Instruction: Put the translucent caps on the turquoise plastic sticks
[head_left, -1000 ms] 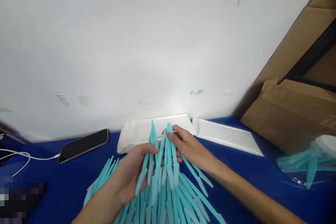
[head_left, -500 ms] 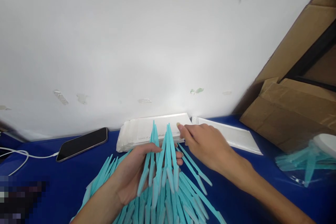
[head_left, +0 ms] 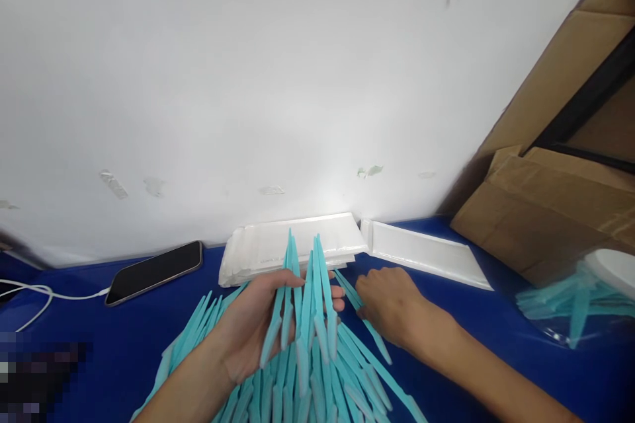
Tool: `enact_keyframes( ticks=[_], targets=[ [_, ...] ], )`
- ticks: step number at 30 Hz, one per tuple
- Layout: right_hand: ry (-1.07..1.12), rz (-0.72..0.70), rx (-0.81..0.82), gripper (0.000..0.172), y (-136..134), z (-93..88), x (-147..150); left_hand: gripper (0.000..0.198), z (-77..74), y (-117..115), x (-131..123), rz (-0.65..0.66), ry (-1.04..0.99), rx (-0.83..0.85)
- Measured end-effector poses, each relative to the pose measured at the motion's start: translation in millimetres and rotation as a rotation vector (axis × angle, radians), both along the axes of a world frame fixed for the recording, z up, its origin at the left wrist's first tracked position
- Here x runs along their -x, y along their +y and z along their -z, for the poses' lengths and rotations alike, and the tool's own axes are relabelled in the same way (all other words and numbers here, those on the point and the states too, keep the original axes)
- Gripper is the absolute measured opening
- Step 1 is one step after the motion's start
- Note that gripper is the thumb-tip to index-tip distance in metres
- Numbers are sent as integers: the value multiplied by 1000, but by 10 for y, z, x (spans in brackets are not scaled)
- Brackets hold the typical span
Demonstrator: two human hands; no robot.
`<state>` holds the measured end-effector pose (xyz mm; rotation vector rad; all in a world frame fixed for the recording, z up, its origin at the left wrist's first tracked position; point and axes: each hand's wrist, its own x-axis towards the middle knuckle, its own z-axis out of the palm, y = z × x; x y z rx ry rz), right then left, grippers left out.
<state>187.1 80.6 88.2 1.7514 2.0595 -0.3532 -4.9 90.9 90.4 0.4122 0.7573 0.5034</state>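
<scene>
My left hand holds several turquoise eyebrow razors, fanned out across its palm and fingers. Their thin handle ends point away from me and their capped blade ends toward me. Below it, many more eyebrow razors lie in a loose pile, partly covered by the hand and forearm. Just right of the pile, my right hand is closed, knuckles up, on an eyebrow razor lying on the table. Its fingertips are mostly hidden. A second razor shows beside it.
A stack of white packets lies against the wall, with another white packet to its right. A phone with a white cable is at left. At right are a clear container of turquoise razors and a cardboard box.
My right hand has moved down from beside the fanned razors to the loose ones right of the pile. My left hand stays nearly still; one razor in it has shifted.
</scene>
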Motion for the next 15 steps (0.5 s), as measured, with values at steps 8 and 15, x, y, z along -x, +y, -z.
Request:
enact_keyframes(
  ticks=[8,15],
  targets=[
    [-28,-76,88,15,-73,-142,-42,44,-17,2,7,11,5,-4],
    [10,-85,76,9,-71,-155,-135,43,-46,-21,0,-7,19,17]
  ],
)
